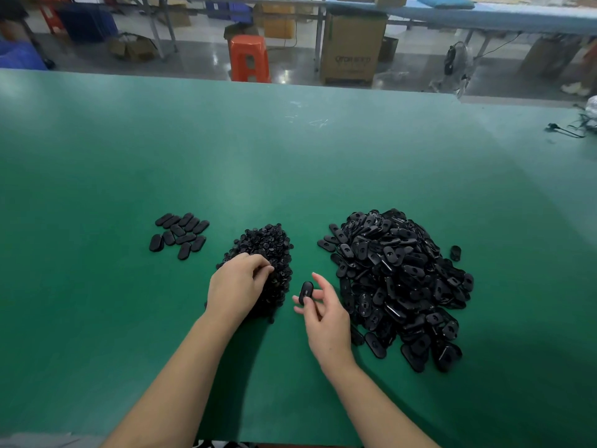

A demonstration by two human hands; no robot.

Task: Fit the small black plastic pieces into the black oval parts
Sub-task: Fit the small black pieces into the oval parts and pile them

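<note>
Green tabletop fills most of my view, with a factory floor behind it.

Right hand: the grip is closed lightly on one oval part, pinched between thumb and fingers and held upright just above the surface, between the two big heaps. I judge it is held this way so that its opening faces the other hand, ready to take an insert. I cannot make out the opening on the held part itself.

Left hand: fingers curled down into the near side of the pile of small pieces, fingertips together as if picking one out. Whether a piece is already in that grip, I cannot tell; black on black hides it.

Layout reads as a work flow. Large heap of oval parts sits to the right, nearest the hand that draws from it; many show a hole in the middle. One stray oval lies just off its right edge. Small group of ovals lies spread flat to the far left, well apart; I judge these to be finished ones, few against the heap remaining.

Writing: a cardboard box on the floor carries dark print, too blurred to read. An orange stool stands beside it.
</note>
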